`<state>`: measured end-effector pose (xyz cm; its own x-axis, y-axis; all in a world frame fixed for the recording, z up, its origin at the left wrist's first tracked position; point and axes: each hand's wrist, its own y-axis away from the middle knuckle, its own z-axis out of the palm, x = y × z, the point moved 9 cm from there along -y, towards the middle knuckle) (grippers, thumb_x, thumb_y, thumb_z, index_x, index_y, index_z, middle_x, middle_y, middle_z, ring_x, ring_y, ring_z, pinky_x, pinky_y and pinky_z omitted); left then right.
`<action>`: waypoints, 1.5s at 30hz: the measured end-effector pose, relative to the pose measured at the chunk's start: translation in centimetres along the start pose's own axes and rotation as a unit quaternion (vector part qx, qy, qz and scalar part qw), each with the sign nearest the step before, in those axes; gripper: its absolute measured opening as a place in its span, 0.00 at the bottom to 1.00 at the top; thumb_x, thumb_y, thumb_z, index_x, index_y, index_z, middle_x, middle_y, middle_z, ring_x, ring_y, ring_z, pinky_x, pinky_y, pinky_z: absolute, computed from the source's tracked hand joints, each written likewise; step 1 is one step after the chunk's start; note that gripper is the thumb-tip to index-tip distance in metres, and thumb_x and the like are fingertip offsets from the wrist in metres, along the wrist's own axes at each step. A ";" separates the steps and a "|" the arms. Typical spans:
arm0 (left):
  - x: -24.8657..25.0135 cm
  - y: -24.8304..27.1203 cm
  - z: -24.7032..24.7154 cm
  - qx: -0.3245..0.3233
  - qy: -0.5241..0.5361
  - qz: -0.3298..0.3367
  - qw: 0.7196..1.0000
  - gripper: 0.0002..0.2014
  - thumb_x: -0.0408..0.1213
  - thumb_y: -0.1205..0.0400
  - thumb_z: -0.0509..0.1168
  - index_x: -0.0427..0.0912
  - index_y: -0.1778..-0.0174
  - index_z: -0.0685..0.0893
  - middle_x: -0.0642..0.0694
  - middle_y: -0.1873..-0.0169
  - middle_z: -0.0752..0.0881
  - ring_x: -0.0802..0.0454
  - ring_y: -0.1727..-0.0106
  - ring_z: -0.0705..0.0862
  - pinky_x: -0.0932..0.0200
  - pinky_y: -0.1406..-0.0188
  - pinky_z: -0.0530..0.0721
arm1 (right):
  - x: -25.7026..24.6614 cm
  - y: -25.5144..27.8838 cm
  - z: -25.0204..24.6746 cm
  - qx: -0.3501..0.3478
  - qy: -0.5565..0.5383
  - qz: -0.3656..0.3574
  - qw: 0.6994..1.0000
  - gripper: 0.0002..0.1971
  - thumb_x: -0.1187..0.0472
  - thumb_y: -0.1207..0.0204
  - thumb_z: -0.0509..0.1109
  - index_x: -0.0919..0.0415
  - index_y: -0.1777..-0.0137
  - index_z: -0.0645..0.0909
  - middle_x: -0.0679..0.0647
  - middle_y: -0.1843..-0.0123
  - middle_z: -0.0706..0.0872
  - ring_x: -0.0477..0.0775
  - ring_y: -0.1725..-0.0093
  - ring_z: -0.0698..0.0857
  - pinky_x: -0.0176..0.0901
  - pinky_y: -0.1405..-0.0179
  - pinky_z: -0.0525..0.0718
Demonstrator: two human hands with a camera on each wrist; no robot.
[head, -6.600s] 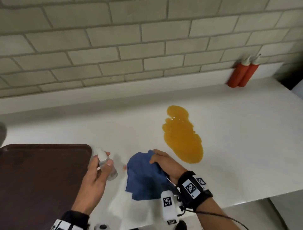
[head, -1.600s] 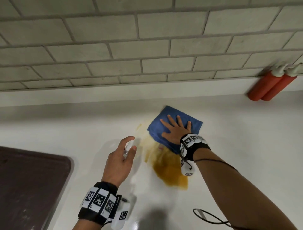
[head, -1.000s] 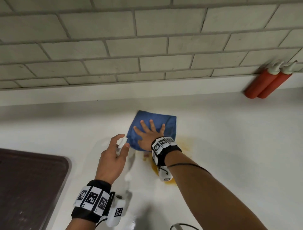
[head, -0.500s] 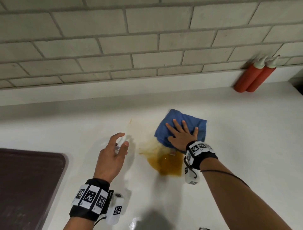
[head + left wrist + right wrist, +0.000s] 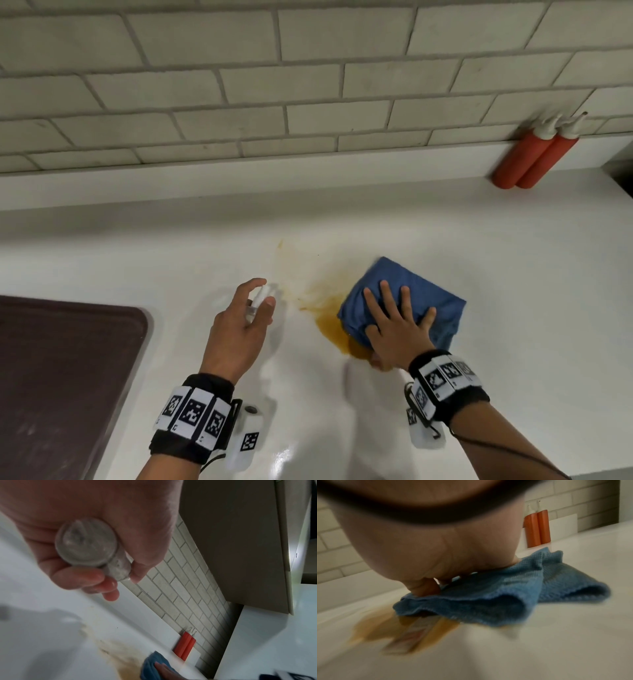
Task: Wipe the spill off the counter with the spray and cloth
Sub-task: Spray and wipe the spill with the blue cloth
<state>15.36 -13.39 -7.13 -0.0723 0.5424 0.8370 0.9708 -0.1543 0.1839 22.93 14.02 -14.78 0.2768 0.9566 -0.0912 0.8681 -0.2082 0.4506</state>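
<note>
An orange-brown spill (image 5: pixel 330 320) lies smeared on the white counter (image 5: pixel 513 274), with faint streaks trailing up and left. My right hand (image 5: pixel 394 323) presses flat, fingers spread, on a bunched blue cloth (image 5: pixel 428 291) at the spill's right edge. The right wrist view shows the cloth (image 5: pixel 505 601) folded under my palm with the spill (image 5: pixel 393 631) in front of it. My left hand (image 5: pixel 239 329) grips a small clear spray bottle (image 5: pixel 258 301) above the counter left of the spill, index finger over its white top. The bottle's round base (image 5: pixel 85 543) faces the left wrist camera.
Two red squeeze bottles (image 5: pixel 534 157) lean against the backsplash at the far right. A dark brown tray (image 5: pixel 61 377) lies on the counter at the left. A tiled wall (image 5: pixel 308 85) runs behind. A cabinet (image 5: pixel 231 540) hangs overhead in the left wrist view.
My right hand has slid the cloth to the right and nearer, after a sweep to the left a second ago. The spill is smaller and more smeared. The left hand stays holding the spray bottle.
</note>
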 end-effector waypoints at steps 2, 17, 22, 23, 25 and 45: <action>0.2 0.0 0.3 -0.006 -0.001 0.006 1.000 0.14 0.52 0.14 0.62 0.69 0.33 0.75 0.52 0.61 0.91 0.52 0.67 0.82 0.48 0.61 0.83 | -1.3 -1.6 -0.9 0.009 -0.013 -0.004 1.000 0.33 0.43 0.16 0.46 0.38 0.16 0.34 0.46 0.14 0.31 0.64 0.16 0.32 0.87 0.28 0.40; -1.5 1.3 -0.9 -0.022 0.013 0.025 0.999 0.14 0.54 0.14 0.62 0.71 0.33 0.74 0.49 0.58 0.90 0.51 0.66 0.82 0.52 0.64 0.82 | -12.3 0.1 1.6 -0.007 0.012 -0.093 0.996 0.32 0.42 0.18 0.44 0.39 0.16 0.35 0.46 0.14 0.31 0.63 0.17 0.29 0.86 0.30 0.31; -2.9 1.8 -1.6 -0.022 0.017 0.011 1.000 0.15 0.55 0.15 0.62 0.69 0.32 0.75 0.48 0.54 0.89 0.51 0.64 0.82 0.51 0.62 0.82 | -14.1 -1.9 0.3 -0.027 0.008 -0.097 0.995 0.34 0.42 0.17 0.48 0.40 0.16 0.36 0.46 0.14 0.31 0.65 0.17 0.30 0.89 0.31 0.34; -3.1 1.7 -1.9 -0.020 0.018 0.009 1.000 0.15 0.56 0.15 0.62 0.69 0.32 0.75 0.48 0.54 0.89 0.51 0.64 0.81 0.51 0.62 0.82 | -15.0 -2.6 -0.1 -0.034 0.010 -0.105 0.994 0.34 0.42 0.17 0.48 0.40 0.16 0.36 0.46 0.14 0.31 0.66 0.17 0.30 0.89 0.31 0.34; -3.6 1.6 -2.7 -0.013 0.017 0.008 1.000 0.14 0.56 0.15 0.62 0.68 0.34 0.76 0.49 0.56 0.89 0.52 0.65 0.82 0.51 0.63 0.82 | -17.2 -4.0 -0.5 -0.041 0.025 -0.124 0.991 0.34 0.41 0.17 0.49 0.41 0.16 0.36 0.47 0.14 0.30 0.66 0.17 0.29 0.90 0.32 0.36; -1.8 -2.6 -4.3 -0.050 -0.006 0.056 0.997 0.16 0.58 0.14 0.61 0.74 0.30 0.74 0.49 0.54 0.91 0.50 0.63 0.80 0.42 0.56 0.85 | -5.6 -2.8 -0.5 0.004 -0.068 0.033 0.997 0.34 0.30 0.20 0.42 0.33 0.18 0.34 0.39 0.14 0.32 0.55 0.15 0.33 0.86 0.28 0.38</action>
<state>11.96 -17.47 -6.93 0.0391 0.5267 0.8491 0.9446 -0.2965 0.1405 18.79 9.39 -15.13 0.3861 0.9046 -0.1809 0.8495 -0.2722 0.4520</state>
